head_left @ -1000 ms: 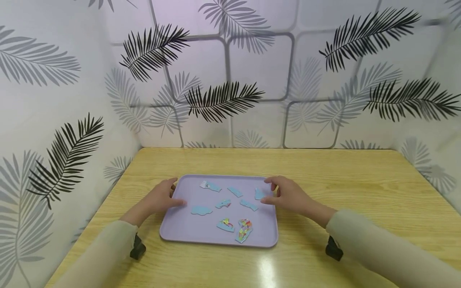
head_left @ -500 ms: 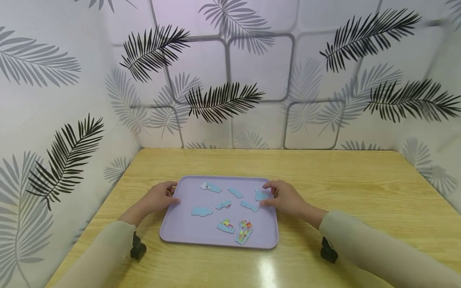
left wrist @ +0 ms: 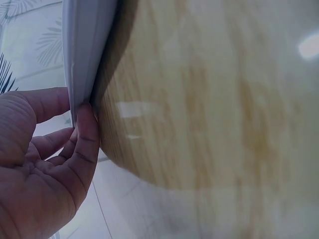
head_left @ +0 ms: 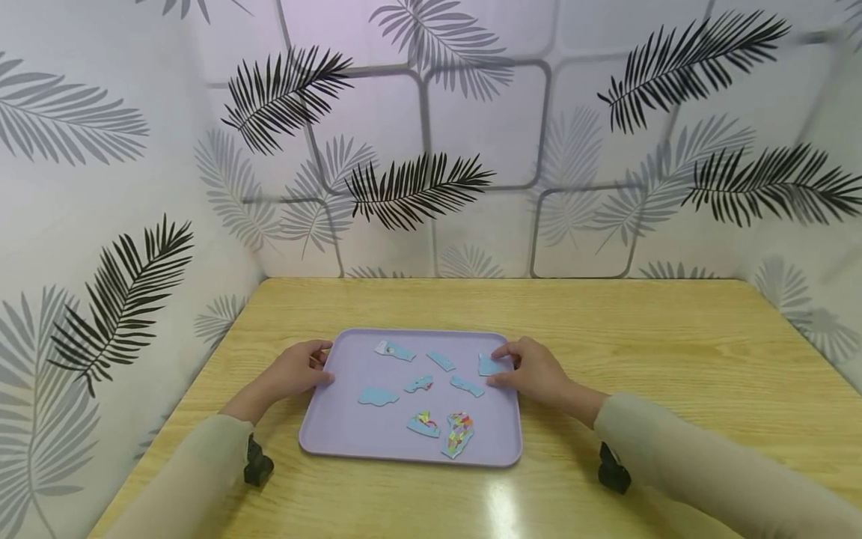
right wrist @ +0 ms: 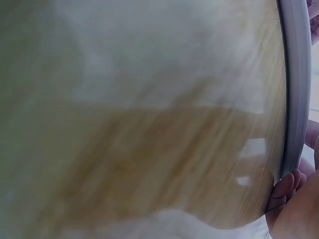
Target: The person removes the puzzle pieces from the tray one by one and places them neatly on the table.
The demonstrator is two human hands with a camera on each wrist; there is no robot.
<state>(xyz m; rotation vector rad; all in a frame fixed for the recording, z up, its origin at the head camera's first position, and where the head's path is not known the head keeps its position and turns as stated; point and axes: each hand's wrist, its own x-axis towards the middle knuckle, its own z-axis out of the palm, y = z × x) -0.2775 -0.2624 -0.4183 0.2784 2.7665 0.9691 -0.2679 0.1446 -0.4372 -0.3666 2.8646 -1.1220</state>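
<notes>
In the head view, a pale purple tray (head_left: 333,434) lies on the wooden table, bearing several flat light-blue pieces with irregular edges. My left hand (head_left: 294,368) holds the tray's left edge. Its thumb is over the rim and its curled fingers reach to the underside, as the left wrist view shows on the tray's wall (left wrist: 79,59). On the opposite side my right hand (head_left: 539,372) grips the right edge, close to a blue piece (head_left: 490,365) partly covered by its fingers. A multicoloured piece (head_left: 459,434) lies near the front rim.
The wooden table (head_left: 646,337) extends to the right, behind and in front of the tray. A white wall (head_left: 485,224) with a leaf pattern closes off the back, and another patterned wall (head_left: 168,314) stands at the left.
The left thumb has drawn back from over the tray to its left edge. My right hand has settled slightly lower on the right edge. The pieces keep their places on the tray.
</notes>
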